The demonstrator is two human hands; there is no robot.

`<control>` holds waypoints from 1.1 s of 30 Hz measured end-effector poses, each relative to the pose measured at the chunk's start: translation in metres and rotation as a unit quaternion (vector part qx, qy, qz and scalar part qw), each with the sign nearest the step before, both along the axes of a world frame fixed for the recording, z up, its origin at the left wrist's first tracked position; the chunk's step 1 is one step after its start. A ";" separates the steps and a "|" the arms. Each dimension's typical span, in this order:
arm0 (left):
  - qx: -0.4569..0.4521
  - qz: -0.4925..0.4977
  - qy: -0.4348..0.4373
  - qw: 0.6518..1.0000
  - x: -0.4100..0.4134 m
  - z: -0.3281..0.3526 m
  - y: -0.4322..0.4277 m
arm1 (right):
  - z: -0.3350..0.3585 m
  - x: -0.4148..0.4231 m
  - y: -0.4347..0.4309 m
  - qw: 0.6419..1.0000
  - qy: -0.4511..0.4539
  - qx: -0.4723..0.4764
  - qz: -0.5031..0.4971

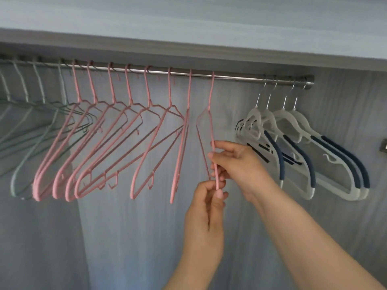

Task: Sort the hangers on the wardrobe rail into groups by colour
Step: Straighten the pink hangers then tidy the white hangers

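Note:
A metal rail (234, 75) runs across the wardrobe. Several green hangers (41, 114) hang at its left end. Several pink hangers (117, 130) fill the middle. Several white hangers with dark blue pads (297, 130) hang at the right end. The rightmost pink hanger (210, 114) hangs alone on the rail, turned edge-on. My right hand (238, 164) pinches its lower arm between thumb and fingers. Just below, my left hand (207, 204) grips the hanger's bottom end.
A grey shelf board (188, 49) sits right above the rail. The wardrobe's grey back wall (125, 237) lies behind the hangers. A small metal fitting (383, 145) sticks out at the right edge. A gap on the rail separates the pink and white groups.

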State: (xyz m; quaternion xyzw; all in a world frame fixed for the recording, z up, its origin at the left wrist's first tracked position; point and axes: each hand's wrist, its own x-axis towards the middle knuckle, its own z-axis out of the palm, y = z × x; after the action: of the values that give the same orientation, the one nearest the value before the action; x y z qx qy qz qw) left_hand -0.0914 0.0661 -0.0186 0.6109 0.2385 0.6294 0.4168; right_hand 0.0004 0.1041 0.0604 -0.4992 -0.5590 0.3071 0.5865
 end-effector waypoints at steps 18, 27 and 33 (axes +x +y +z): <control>-0.169 -0.037 -0.048 0.984 0.025 -0.029 -0.012 | 0.042 0.050 -0.037 0.842 -0.374 0.170 -0.350; -0.133 -0.163 0.012 0.978 0.066 -0.006 -0.017 | 0.037 0.083 -0.029 0.886 -0.359 -0.052 -0.290; -0.098 -0.156 0.008 0.983 0.079 0.005 -0.003 | 0.025 0.086 -0.030 0.936 -0.267 -0.095 -0.208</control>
State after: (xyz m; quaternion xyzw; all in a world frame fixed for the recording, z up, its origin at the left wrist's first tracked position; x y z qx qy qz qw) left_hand -0.0129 0.0626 -0.0136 0.6013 0.2043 0.5257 0.5660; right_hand 0.0861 0.0744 0.0858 -0.7211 -0.5470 0.0851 0.4167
